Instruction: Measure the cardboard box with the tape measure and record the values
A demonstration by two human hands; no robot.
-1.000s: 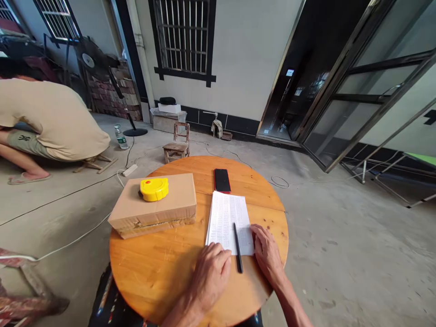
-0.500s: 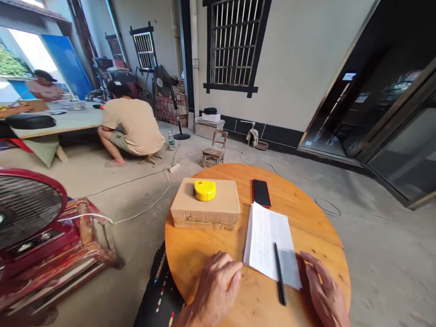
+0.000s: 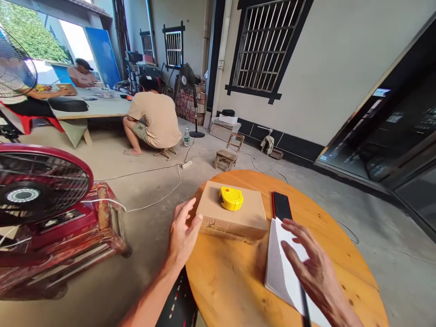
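My left hand (image 3: 184, 227) is at the left side of a brown cardboard box (image 3: 235, 227), thumb and fingers apart with nothing between them. On top of the box sits a yellow tape measure (image 3: 231, 198) with a small red button. Over the white paper sheets (image 3: 282, 268) hovers my right hand (image 3: 308, 261), its fingers spread and holding nothing. A black pen (image 3: 304, 302) lies on the paper, partly covered by that hand. Just beyond the paper rests a dark phone (image 3: 281, 205) with a red edge. All these are on the round wooden table (image 3: 228, 277).
A red fan (image 3: 44, 190) stands on a worn wooden stand to my left. Cables cross the floor. Beyond the table are a small wooden chair (image 3: 229, 154), a water bottle (image 3: 186, 136) and a seated person (image 3: 155, 118) at a long table (image 3: 102, 107).
My left hand has moved forward and left to the box's side. My right hand has risen over the paper. The view has turned left.
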